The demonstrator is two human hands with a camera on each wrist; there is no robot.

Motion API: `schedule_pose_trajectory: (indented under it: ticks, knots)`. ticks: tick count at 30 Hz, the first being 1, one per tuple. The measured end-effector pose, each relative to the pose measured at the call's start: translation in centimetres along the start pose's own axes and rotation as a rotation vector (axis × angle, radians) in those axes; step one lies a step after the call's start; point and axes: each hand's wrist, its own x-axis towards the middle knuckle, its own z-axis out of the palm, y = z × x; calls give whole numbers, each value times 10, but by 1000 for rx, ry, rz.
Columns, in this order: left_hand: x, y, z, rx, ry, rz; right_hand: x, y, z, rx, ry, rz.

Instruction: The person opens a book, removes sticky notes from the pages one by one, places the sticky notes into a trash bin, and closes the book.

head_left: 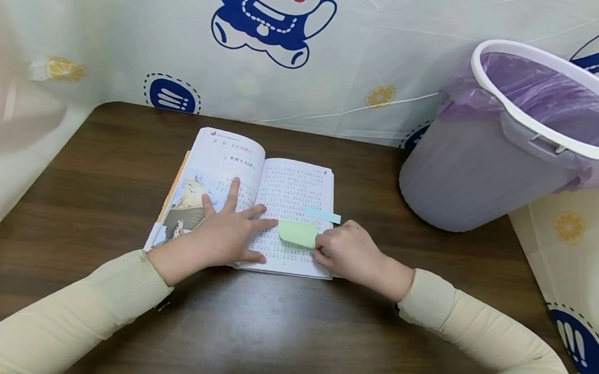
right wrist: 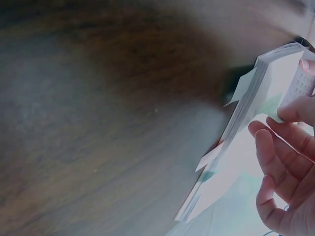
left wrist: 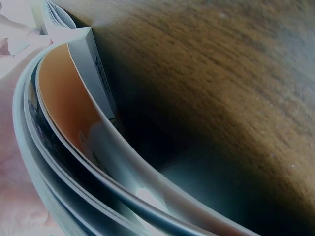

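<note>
Your left hand (head_left: 223, 231) lies flat on the open book (head_left: 288, 195), fingers straight and spread across the fold between the illustrated left page and the printed right page, pressing it down without gripping anything. Your right hand (head_left: 349, 251) sits at the lower right edge of the book with its fingers curled, pinching the right end of a pale green sticky note (head_left: 298, 233) that lies on the right page, just beside your left fingertips. A narrower light blue tab (head_left: 323, 215) sticks out from the same page a little above the green note, near the outer edge.

The book rests in the middle of the dark wooden table (head_left: 268, 335). At the table's back right corner a lavender wastebasket (head_left: 467, 175) leans tilted against the printed curtain (head_left: 418, 56), well apart from the book; a purple bag (head_left: 556, 98) lines it (what lies in the bag cannot be told from here).
</note>
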Motion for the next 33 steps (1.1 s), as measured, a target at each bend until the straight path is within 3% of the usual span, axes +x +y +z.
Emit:
schedule_pose_trajectory:
  ticks: [8, 19, 33]
  knots:
    - [0, 0, 1, 15, 11, 5, -3, 8, -6, 99, -19, 102]
    - [0, 0, 1, 19, 19, 7, -6, 14, -8, 137, 34, 122]
    - [0, 0, 1, 10, 13, 10, -9, 20, -13, 197, 8, 229]
